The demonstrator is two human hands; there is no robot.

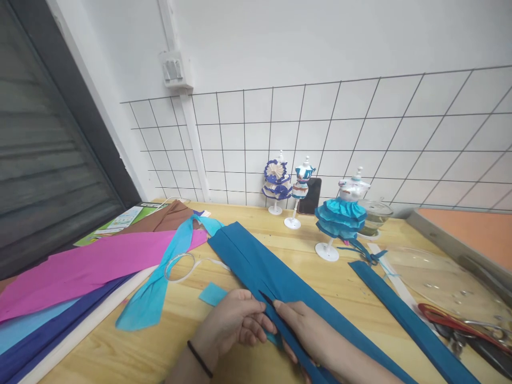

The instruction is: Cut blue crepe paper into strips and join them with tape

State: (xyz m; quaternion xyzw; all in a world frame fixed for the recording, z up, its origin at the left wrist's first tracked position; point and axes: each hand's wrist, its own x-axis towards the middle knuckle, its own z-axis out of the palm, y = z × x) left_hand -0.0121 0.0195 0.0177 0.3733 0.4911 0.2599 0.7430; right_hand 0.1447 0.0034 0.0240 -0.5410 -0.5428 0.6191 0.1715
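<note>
A long folded length of dark teal crepe paper runs diagonally across the wooden table towards me. My right hand is closed on its near part, thumb above and fingertips below; a narrow strip passes through the grip. A black pointed tip sticks out by that thumb; its kind is hidden. My left hand has curled fingers, with thumb and forefinger pinched at the paper's left edge. Beside it lies a small turquoise paper piece. A roll of clear tape rests on a turquoise strip.
Several coloured paper sheets, a pink one on top, lie at left. Three small dress stands, one with a turquoise skirt, stand before the wall grid. At right are another teal strip, scissors and an orange-topped tray.
</note>
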